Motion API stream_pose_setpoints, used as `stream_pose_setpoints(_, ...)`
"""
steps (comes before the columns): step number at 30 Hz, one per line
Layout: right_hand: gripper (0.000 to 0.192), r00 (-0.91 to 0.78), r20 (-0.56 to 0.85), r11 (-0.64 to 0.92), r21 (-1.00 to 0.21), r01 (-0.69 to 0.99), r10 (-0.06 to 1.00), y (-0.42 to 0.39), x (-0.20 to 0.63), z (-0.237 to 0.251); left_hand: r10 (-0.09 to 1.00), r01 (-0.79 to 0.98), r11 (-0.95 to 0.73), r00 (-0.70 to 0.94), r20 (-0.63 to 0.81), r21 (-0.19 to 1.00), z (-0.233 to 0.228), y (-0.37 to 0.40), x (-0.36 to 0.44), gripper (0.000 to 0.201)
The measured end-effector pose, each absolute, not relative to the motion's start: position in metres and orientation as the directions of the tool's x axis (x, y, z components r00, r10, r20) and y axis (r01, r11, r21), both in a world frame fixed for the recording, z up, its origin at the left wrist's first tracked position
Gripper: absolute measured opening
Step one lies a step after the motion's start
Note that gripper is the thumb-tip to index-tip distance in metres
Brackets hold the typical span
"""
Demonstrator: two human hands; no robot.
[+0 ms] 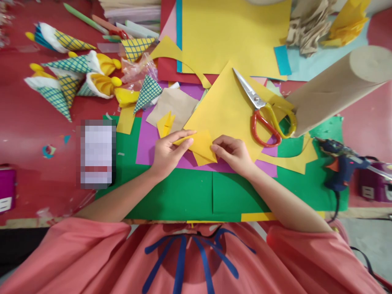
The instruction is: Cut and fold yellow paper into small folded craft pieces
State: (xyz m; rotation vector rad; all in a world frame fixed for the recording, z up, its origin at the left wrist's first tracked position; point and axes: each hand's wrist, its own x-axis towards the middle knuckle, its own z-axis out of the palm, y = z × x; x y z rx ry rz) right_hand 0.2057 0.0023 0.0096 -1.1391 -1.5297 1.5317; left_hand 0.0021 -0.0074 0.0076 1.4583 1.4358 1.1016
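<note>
Between my two hands is a small folded piece of yellow paper [202, 143]. Thumb and fingers of my left hand [171, 151] pinch its left side. At its right corner, the fingertips of my right hand [233, 153] close on the edge. Beneath lies a larger yellow sheet [226, 110], with scissors [259, 104] resting on it, one handle loop red and the other yellow. A small folded yellow piece [166, 123] sits on a brown paper square [177, 104] just beyond my left hand.
Patterned paper cones [65, 67] with yellow tips lie at the back left, above a blurred phone [97, 153]. A brown paper roll [330, 87] and a blue glue gun [341, 165] are on the right. Green sheets [171, 192] cover the table's front.
</note>
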Motion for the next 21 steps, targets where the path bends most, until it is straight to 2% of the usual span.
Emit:
stream_pose_setpoints(10,0.023,-0.393,-0.083,-0.023,-0.988,0.155,0.916,0.0018,0.2055,0.01,0.993,0.277,-0.081,-0.055,0.1,0.957,0.0071,-0.0087,0.0026,0.021)
stream_pose_setpoints(17,0.021,-0.419,-0.082,-0.018,-0.988,0.155,0.904,0.0023,0.2058,0.0098,0.983,0.305,-0.043,-0.155,0.094,0.951,0.0025,-0.0046,0.0003,0.024)
stream_pose_setpoints(21,0.021,-0.406,-0.078,-0.005,-0.984,0.178,0.91,0.0021,0.2058,0.0097,0.983,0.283,-0.052,-0.157,0.1,0.958,0.0017,-0.0046,0.0006,0.023)
